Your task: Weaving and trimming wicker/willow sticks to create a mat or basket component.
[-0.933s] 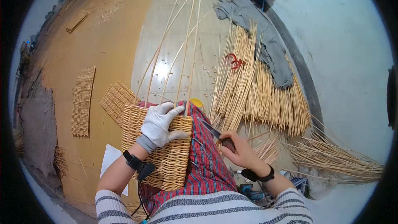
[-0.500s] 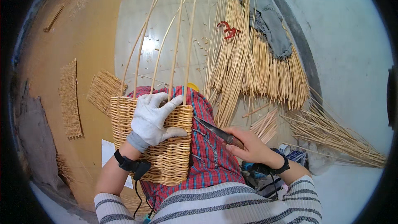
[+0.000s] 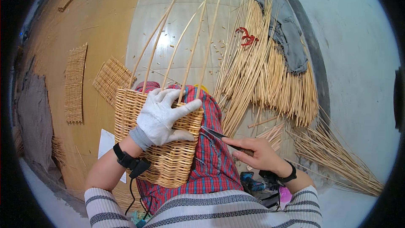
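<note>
A wicker basket (image 3: 168,162), its weave tan and its upper edge set with several tall bare stakes, rests on my lap over a red plaid cloth (image 3: 217,160). Spread across its upper part is my left hand (image 3: 162,118) in a white glove, holding it; the fingertips reach past the top edge among the stakes and the thumb lies on the weave. A dark pointed knife (image 3: 217,134) is gripped in my bare right hand (image 3: 257,154). Its tip points at the basket's right side, close to the edge; whether they touch I cannot tell.
Bundles of cut canes (image 3: 261,80) lie ahead to the right, with red-handled cutters (image 3: 247,36) on them and a grey cloth (image 3: 289,38) partly over them. More thin canes (image 3: 337,158) spread at the right. Two woven panels (image 3: 76,84) (image 3: 112,78) lie on the left floor.
My head view has shifted, so the floor things sit differently in the picture. The knife tip stays by the basket's right side, and my left hand keeps its place on the weave.
</note>
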The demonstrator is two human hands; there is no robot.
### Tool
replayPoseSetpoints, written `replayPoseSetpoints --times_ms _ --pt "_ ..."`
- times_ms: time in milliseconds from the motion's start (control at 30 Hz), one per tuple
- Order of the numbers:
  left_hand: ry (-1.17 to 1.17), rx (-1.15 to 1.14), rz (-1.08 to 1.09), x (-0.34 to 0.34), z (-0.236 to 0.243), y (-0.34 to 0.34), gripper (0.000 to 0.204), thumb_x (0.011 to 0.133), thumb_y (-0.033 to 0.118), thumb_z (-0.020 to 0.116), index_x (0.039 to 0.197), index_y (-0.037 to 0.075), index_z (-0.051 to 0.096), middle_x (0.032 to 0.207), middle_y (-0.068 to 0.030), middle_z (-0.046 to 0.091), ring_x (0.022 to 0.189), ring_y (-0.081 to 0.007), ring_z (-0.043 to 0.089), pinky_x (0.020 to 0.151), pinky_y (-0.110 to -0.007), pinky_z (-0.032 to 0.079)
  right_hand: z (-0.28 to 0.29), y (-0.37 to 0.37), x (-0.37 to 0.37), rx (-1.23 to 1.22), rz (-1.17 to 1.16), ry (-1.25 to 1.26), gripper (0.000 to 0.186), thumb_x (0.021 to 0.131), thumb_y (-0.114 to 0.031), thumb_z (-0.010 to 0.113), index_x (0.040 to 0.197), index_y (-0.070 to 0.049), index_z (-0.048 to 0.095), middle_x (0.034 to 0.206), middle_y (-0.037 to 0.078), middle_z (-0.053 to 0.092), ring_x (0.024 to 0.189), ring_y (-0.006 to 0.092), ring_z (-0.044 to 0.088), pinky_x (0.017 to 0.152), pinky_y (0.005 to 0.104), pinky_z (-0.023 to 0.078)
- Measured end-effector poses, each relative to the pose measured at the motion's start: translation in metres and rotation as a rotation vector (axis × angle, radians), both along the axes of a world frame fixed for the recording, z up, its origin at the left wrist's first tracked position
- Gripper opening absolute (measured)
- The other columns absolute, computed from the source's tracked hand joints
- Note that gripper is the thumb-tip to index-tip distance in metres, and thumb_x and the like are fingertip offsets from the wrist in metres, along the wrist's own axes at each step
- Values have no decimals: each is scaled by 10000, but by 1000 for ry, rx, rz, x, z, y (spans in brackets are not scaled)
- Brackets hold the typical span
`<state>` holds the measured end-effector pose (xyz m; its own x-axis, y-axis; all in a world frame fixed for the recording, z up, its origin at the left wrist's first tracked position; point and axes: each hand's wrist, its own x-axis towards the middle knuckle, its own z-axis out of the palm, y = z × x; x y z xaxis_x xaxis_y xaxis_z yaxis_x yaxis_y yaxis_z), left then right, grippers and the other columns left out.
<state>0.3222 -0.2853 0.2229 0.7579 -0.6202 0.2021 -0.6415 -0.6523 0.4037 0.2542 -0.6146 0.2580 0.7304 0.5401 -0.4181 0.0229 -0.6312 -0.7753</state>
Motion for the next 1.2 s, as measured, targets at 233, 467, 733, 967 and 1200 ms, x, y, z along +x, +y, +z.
replayPoseSetpoints --times_ms 233,467,733,967,1200 --pt "8 26 3 0 2 -1 894 632 667 806 1395 249 601 1243 -173 539 1150 -381 510 1008 -511 380 16 12 16 119 1 -111 467 943 -252 667 1405 -273 609 992 116 744 757 231 706 694 319 547" --pt "38 16 -21 5 -1 -1 864 640 691 786 1360 238 633 1103 -149 541 1005 -335 518 929 -501 373 58 14 79 -239 393 -83 488 901 -313 641 1388 -308 611 628 88 629 541 280 624 529 410 501" --pt "73 -10 -35 13 -6 4 781 686 690 756 1342 280 645 996 -134 495 945 -308 488 869 -469 365 35 9 98 -171 654 -545 485 882 -284 658 1366 -315 628 540 93 532 479 261 584 452 389 471" --pt "114 6 -15 17 -7 3 768 674 698 751 1328 306 652 975 -110 475 938 -303 478 869 -472 363 12 6 93 54 329 44 614 847 -271 688 1442 -340 553 626 84 518 460 254 556 430 402 456" --pt "129 -10 -15 19 -11 2 780 633 704 767 1299 310 671 1001 -118 495 964 -317 493 898 -506 374 13 2 112 -116 678 -386 527 951 -165 634 1458 -289 561 632 60 603 457 98 486 468 268 402"
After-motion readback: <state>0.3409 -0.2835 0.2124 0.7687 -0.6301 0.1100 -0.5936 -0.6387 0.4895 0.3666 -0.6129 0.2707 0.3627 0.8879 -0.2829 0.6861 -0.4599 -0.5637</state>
